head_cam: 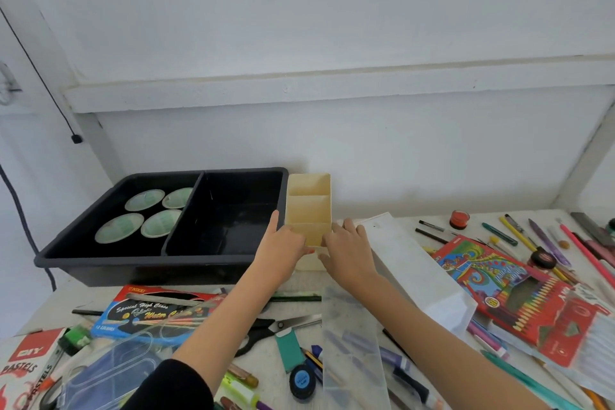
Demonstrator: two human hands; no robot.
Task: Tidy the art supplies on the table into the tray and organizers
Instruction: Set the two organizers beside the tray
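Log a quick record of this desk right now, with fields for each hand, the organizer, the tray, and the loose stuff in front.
left hand: grips the cream organizer at its near left corner
right hand: grips the organizer's near right side
cream organizer: upright, three compartments, right beside the black tray's right wall
black tray: two compartments, four round dishes in the left one
loose items: scissors, coloured pencil box, watercolour box, pastels box

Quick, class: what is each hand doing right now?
Left hand: grips the cream organizer.
Right hand: grips the cream organizer too.
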